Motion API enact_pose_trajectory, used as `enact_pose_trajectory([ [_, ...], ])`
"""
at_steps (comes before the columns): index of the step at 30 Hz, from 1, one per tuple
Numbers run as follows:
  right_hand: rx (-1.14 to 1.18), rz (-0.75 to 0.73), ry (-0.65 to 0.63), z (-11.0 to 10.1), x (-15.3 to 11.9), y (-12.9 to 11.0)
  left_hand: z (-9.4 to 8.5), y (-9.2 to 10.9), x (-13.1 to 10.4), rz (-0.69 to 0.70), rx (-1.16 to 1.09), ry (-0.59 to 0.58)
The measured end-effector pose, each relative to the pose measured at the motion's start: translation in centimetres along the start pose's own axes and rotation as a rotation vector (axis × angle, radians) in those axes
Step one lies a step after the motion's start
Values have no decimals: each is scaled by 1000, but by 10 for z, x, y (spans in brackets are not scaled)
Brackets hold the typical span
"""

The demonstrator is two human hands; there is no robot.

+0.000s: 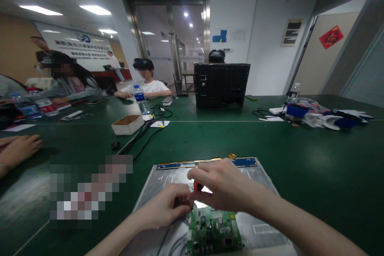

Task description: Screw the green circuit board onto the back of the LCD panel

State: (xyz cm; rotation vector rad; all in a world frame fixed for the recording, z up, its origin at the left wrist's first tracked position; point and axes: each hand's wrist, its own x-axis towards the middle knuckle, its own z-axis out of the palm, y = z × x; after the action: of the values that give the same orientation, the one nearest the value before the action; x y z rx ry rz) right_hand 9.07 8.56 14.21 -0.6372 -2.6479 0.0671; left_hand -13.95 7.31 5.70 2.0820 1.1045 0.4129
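A metal panel (252,218) lies on the green table, with a blue circuit strip (246,162) along its far edge and a green circuit board (214,230) at its near middle. Over the panel, my right hand (220,182) is closed around a red object (197,186), perhaps a tool handle, mostly hidden by the fingers. My left hand (173,204) is beside it, just above the board's far left corner, with curled fingers; what they pinch is too small to name. Grey cables (177,244) run left of the board.
An open cardboard box (128,125), a water bottle (141,100) and black cables (147,142) stand or lie farther left. A black monitor casing (222,86) stands at the back. Bags and gloves (327,116) lie far right. Another person's hand (22,148) rests at left.
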Motion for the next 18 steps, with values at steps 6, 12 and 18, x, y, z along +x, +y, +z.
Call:
enact_pose_trajectory([
  [6, 74, -32, -32, -7, -2, -2, 0, 1, 0, 18, -15, 3],
  [12, 60, 0, -26, -6, 0, -4, 1, 0, 0, 11, -26, 0],
  [18, -8, -14, 1, -1, 3, -4, -2, 5, -1, 10, 62, 6],
])
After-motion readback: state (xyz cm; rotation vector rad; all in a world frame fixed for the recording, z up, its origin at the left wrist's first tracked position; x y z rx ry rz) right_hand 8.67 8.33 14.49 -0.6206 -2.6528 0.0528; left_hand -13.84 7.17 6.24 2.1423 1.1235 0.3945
